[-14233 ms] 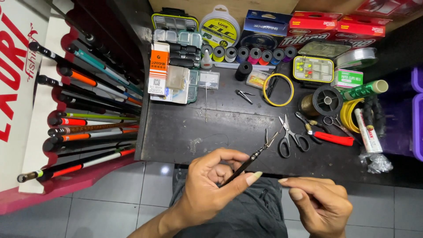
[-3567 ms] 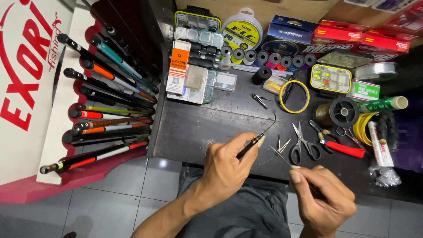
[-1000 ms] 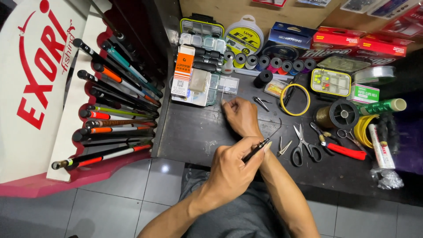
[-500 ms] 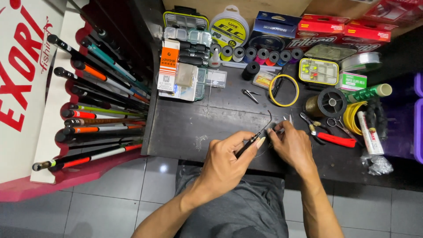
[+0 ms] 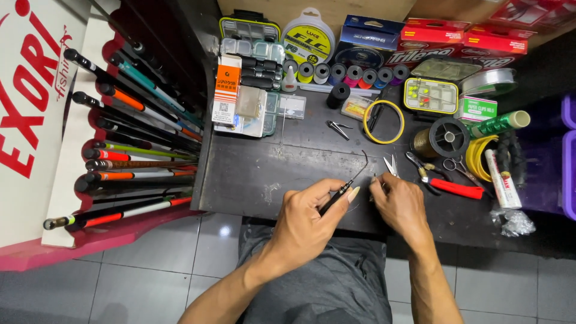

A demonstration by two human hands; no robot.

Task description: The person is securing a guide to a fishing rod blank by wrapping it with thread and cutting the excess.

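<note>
My left hand (image 5: 306, 219) pinches a slim black pen-like tool (image 5: 337, 195), thumb and forefinger closed round its shaft, its thin curved wire tip (image 5: 362, 163) pointing toward one o'clock over the dark tabletop (image 5: 252, 174). My right hand (image 5: 401, 204) has come back from its reach up the table a second ago and now sits just beside the tool, at three o'clock of it, fingertips drawn together on something too small to make out. Both hands are thus back together at the tool, so I judge the fine work at its tip is resuming. The scissors with silver blades (image 5: 391, 165) lie just beyond my right knuckles.

Further out, at twelve o'clock, an orange-and-white upright carton (image 5: 227, 88) rests on clear compartment boxes (image 5: 257, 51). A round yellow-green line spool (image 5: 308, 37) stands beside a dark blue flat box (image 5: 371, 37), then two red flat boxes (image 5: 465, 42) toward one o'clock. A small green-and-white box (image 5: 477, 110) sits at two o'clock. At nine o'clock, a white sign with big red lettering (image 5: 27, 114) backs a rack of rods (image 5: 132, 150).
</note>
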